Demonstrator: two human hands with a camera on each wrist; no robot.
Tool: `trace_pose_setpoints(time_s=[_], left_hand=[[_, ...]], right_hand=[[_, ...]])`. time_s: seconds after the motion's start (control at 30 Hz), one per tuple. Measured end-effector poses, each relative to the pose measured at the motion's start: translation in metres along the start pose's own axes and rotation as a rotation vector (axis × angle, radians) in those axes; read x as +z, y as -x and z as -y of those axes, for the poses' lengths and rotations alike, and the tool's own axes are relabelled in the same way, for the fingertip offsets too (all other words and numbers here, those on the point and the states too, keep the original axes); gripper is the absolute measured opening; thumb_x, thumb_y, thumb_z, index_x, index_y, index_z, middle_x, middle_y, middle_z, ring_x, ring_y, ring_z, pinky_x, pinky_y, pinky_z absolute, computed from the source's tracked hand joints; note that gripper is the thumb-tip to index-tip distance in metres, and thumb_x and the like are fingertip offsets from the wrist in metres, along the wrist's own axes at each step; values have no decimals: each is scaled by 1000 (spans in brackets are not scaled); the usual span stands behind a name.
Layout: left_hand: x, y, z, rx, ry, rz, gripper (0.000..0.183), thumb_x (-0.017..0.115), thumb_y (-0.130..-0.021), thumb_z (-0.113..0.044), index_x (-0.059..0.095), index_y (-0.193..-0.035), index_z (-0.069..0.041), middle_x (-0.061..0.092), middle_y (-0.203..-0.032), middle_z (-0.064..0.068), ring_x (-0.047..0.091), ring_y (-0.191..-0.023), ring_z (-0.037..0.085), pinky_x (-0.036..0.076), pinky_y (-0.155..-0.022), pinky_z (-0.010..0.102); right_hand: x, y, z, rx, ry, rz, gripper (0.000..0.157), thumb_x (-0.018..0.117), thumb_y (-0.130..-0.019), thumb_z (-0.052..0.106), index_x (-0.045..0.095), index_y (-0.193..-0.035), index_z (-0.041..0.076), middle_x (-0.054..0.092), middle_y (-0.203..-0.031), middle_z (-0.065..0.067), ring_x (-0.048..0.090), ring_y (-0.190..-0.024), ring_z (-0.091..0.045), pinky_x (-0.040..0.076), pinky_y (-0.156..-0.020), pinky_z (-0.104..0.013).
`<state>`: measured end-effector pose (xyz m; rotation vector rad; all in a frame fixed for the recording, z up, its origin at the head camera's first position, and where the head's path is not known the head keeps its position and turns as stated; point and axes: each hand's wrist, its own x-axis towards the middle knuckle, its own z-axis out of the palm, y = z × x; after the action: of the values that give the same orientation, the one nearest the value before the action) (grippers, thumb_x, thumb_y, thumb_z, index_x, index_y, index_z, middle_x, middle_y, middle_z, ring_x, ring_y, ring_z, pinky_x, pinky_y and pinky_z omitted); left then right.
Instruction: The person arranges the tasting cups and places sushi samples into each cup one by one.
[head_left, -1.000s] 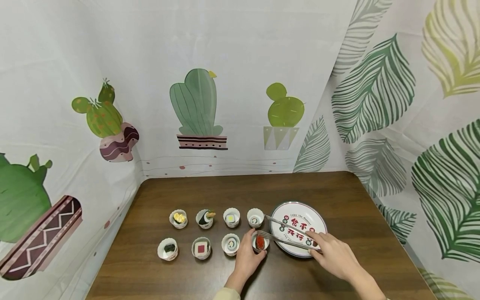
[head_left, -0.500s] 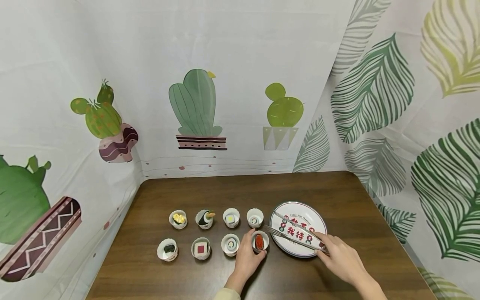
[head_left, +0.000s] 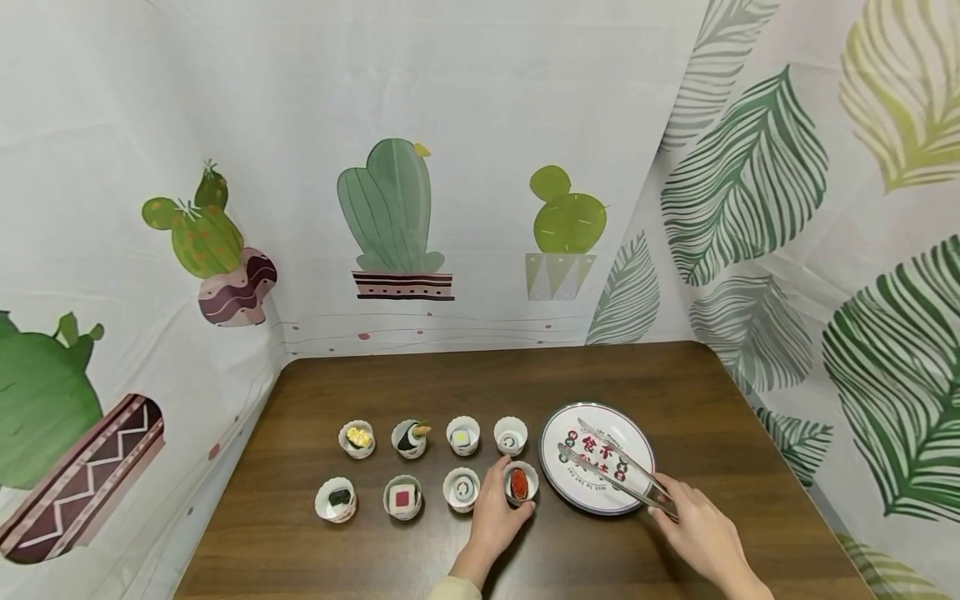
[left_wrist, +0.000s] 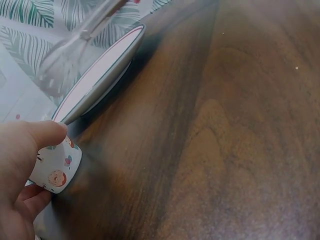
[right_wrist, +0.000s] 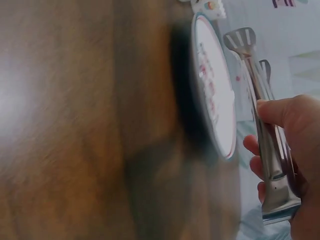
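Note:
My left hand (head_left: 495,510) holds a small white patterned paper cup (left_wrist: 65,167), thumb on its near side. Inside the cup sits a red-topped sushi piece (head_left: 519,483). My right hand (head_left: 702,527) grips metal serving tongs (right_wrist: 266,132), thumb on one arm and fingers round the other side. The slotted tips stand apart above the white plate (head_left: 555,477), and nothing is between them. Red and green lettering marks the plate's middle. To the left of the held cup stands one with a round roll (head_left: 461,489); behind it is another small roll (head_left: 511,440).
More paper cups stand in two rows on the brown wooden table (head_left: 450,383). They hold yellow-topped sushi (head_left: 358,437), a dark-wrapped piece with an orange tip (head_left: 412,435), a yellow-centred piece (head_left: 462,437), a dark-topped piece (head_left: 339,497) and a red-square piece (head_left: 402,497). Printed cloth hangs behind.
My right hand has drawn the tongs rightward, from over the red-topped sushi's cup to above the plate. That sushi is still in its cup, and my left hand has stayed put.

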<state>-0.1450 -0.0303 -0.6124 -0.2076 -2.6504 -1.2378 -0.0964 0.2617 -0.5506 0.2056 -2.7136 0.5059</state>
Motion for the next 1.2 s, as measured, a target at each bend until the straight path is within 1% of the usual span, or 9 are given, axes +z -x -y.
trace_pose_setpoints(time_s=[0.17,0.3,0.57,0.7,0.8,0.97,1.07,1.2], left_hand=[[-1,0,-1,-13,-3,18,81,78,-62,-16,42,-133,-7,56,-115,5,55,-107,20,44,-91,38],[-3,0,-3,-9,-5,24,80,78,-62,-17,42,-133,-7,55,-115,5,55,-107,20,44,-91,38],[-8,-4,-9,13,18,25,77,79,-63,-18,44,-130,-5,55,-120,9,54,-111,22,43,-93,39],[-12,-5,-15,36,8,23,75,80,-64,-18,45,-129,-5,53,-122,9,52,-113,22,42,-94,39],[-16,-6,-19,68,-9,8,73,80,-64,-18,46,-128,-5,53,-122,9,52,-113,23,43,-94,39],[-22,-10,-23,129,-28,-45,70,80,-64,-15,48,-125,-6,54,-120,8,54,-109,24,44,-90,39],[-26,-12,-25,148,-26,-59,70,80,-63,-15,48,-125,-6,54,-121,8,54,-109,24,45,-90,39],[-33,-14,-25,153,-14,-51,71,80,-64,-15,47,-127,-7,52,-123,8,53,-111,24,44,-91,39]], right_hand=[[8,6,-11,11,-8,-28,49,77,-67,17,60,-113,12,64,-84,-3,60,-75,-25,45,-55,-41],[13,10,-17,23,-12,-25,49,78,-67,15,60,-111,9,64,-80,-1,60,-71,-24,44,-54,-40],[19,15,-23,46,-21,-21,48,78,-67,15,60,-111,8,64,-80,-1,61,-71,-25,45,-55,-43],[21,17,-25,76,-20,5,47,77,-68,16,60,-111,8,64,-80,-1,61,-72,-24,46,-55,-43],[22,18,-27,90,-25,24,46,76,-69,17,60,-112,9,64,-82,-2,61,-73,-25,46,-55,-44],[23,19,-30,95,-24,25,45,76,-70,18,60,-111,9,66,-86,-11,60,-73,-29,44,-53,-46],[24,19,-31,78,-7,12,45,77,-69,19,61,-110,7,66,-84,-14,57,-68,-27,42,-50,-42],[24,19,-33,29,3,-21,47,78,-66,17,61,-108,6,67,-82,-12,54,-63,-24,39,-48,-37]])
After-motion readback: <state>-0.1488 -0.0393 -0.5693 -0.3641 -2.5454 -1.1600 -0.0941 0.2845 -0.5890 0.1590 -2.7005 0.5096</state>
